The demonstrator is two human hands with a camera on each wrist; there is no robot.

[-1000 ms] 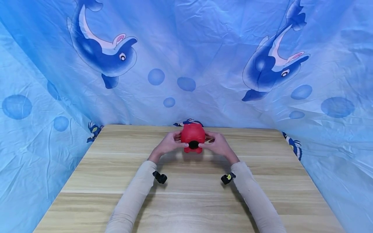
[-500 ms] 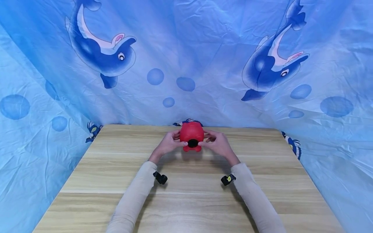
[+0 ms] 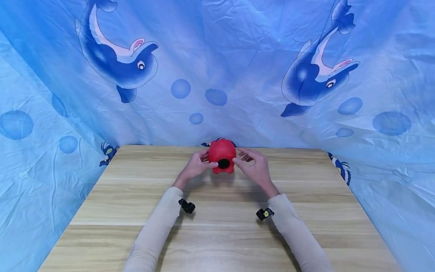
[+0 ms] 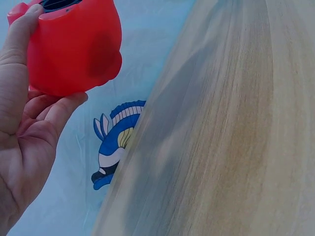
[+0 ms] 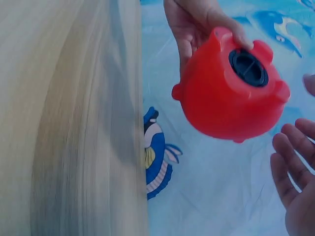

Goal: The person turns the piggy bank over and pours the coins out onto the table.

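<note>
A round red piggy bank with stubby feet is held up over the far part of the table, its black plug facing the head camera. My left hand grips it from the left, thumb near the plug and fingers underneath, as the left wrist view shows on the red body. To its right, my right hand has its fingers spread and loosely bent, holding nothing. In the right wrist view a gap separates these fingers from the bank.
The wood-grain table ends just behind the piggy bank. A blue cloth printed with dolphins and bubbles hangs behind and along both sides. Small black cameras sit at the sleeved wrists.
My right hand has let go of the piggy bank and moved slightly right, its fingers spreading. The bank has risen slightly in the head view, still in my left hand.
</note>
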